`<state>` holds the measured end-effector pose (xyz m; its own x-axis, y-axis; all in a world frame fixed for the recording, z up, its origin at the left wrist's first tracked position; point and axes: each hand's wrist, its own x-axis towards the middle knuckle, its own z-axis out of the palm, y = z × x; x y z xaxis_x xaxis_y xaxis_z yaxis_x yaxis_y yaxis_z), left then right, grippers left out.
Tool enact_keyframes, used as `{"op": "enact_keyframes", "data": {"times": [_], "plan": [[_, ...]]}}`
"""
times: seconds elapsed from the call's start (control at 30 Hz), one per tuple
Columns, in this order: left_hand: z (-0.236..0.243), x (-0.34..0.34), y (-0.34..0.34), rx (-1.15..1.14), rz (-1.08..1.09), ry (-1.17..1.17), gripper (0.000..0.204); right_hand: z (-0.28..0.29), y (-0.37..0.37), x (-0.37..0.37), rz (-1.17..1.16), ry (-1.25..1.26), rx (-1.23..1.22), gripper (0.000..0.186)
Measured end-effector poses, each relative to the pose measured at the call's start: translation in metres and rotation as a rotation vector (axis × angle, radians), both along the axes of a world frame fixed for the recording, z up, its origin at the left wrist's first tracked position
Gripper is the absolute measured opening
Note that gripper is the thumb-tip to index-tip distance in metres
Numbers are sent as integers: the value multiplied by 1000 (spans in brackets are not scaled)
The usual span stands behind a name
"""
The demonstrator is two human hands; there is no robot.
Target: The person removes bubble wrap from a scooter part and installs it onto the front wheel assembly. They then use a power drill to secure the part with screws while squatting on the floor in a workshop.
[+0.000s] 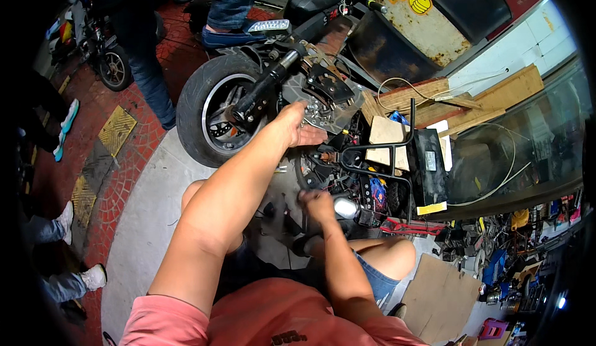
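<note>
Left hand (pixel 297 125) stretches out to the metal bracket (pixel 323 107) just beside the rear wheel (pixel 214 107) of a scooter lying on its side. Right hand (pixel 318 204) sits lower, closed near a small silver cylinder (pixel 345 207), blurred. Bystanders' legs (pixel 231 1) stand behind the wheel.

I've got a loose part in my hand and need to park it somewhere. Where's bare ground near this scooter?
The pale concrete between the brick paving and the rear wheel is bare. Flat cardboard lies open on the right. It is crowded around the left hand at the scooter frame, around the right hand, and at the tool pile far right.
</note>
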<state>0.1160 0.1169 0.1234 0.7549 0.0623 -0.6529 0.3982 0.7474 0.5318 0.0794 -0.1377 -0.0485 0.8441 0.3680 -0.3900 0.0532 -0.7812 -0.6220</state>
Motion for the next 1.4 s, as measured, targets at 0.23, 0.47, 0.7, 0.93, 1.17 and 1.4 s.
{"op": "enact_keyframes", "data": {"times": [0.23,0.47,0.7,0.93,1.17,1.4], "plan": [[1,-5,5,43,10,-25,61,173,58,58,56,-688,388,23],[-7,-8,9,66,56,-50,57,192,92,62,114,-696,486,18],[-8,-17,14,90,82,13,49,182,93,67,-53,-513,653,16],[1,-39,0,295,-7,101,25,178,81,73,-107,-402,685,16],[50,-44,-4,539,25,-23,22,191,72,66,-106,-312,838,15],[80,-51,-17,239,-71,-103,41,227,68,59,200,-562,800,16]]}}
